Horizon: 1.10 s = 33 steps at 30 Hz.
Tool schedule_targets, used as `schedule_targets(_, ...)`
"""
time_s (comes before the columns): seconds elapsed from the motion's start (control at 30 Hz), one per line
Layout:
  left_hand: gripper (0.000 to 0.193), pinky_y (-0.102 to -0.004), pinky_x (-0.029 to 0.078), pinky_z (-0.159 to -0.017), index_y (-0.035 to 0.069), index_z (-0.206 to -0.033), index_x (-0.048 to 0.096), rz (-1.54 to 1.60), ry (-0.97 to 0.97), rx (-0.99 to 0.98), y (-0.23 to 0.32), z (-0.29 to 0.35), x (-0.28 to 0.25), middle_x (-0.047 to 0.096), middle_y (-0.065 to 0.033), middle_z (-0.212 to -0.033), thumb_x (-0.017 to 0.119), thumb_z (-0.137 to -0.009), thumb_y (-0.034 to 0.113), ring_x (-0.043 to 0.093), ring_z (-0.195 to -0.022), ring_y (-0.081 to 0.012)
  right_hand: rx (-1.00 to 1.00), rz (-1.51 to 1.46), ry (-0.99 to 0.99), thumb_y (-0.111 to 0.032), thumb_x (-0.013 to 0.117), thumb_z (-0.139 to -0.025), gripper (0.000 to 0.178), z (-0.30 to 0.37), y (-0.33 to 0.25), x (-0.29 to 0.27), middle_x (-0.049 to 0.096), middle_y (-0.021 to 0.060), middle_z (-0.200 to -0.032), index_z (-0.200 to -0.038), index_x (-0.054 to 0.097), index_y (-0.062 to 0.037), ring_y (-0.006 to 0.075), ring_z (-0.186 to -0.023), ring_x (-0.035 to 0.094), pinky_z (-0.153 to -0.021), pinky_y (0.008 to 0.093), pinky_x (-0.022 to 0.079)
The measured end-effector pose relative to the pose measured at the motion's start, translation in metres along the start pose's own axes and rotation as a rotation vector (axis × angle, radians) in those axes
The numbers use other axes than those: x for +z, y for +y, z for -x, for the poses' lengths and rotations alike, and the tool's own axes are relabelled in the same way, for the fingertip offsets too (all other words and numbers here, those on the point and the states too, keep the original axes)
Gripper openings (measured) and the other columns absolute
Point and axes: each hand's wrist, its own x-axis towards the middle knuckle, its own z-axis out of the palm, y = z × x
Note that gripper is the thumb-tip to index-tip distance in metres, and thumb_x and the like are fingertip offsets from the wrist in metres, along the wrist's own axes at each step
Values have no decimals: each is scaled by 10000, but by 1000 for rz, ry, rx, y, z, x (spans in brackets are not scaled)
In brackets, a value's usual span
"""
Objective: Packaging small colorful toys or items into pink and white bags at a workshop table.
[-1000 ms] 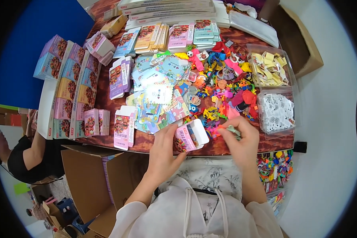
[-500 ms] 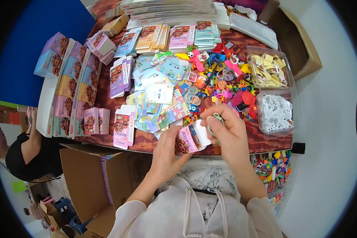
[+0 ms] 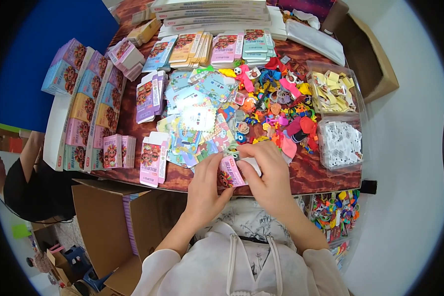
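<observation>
Along the near edge of the dark red wood-grain desk (image 3: 308, 180), the left hand's (image 3: 203, 181) grip encloses a small pink printed cardboard box (image 3: 228, 173), seemingly steadying its opening, where the right hand (image 3: 270, 176) pinches a pale-green stringy trinket (image 3: 232, 151)

Table (image 3: 311, 181): cards (image 3: 197, 118) mid-surface; toys (image 3: 276, 106) right of them; two trays (image 3: 333, 114) of slips (image 3: 341, 140) farther right. Carton stacks (image 3: 190, 48) behind cards; carton-filled display boxes (image 3: 57, 123) at left.
</observation>
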Motion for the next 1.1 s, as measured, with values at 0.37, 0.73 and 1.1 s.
schedule_targets(0.37,820,-464,488,-987,22,-1420,427,-84,-105,51,0,0,-5,517,-203,-1348,801,-691,48,527,-1221,-412,-54,217,-136,-22,708,-809,129,-11,39,-8,564,106,-886,-918,640,-17,294,-877,569,-761,393,455)
schedule_targets(0.73,771,-457,484,-977,23,-1388,424,121,-61,-77,-4,1,-6,557,-215,-1282,822,-731,74,548,-1195,-419,396,-651,-49,41,654,-917,71,-12,-12,-40,675,64,-926,-972,617,15,117,-770,664,-677,236,540)
schedule_targets(1.1,787,-389,514,-939,17,-1364,481,138,7,-108,-6,7,-2,586,-170,-1225,881,-689,80,629,-1106,-306,352,-331,-159,37,692,-886,201,3,-6,-20,645,18,-890,-1079,661,-5,41,-681,547,-586,200,427)
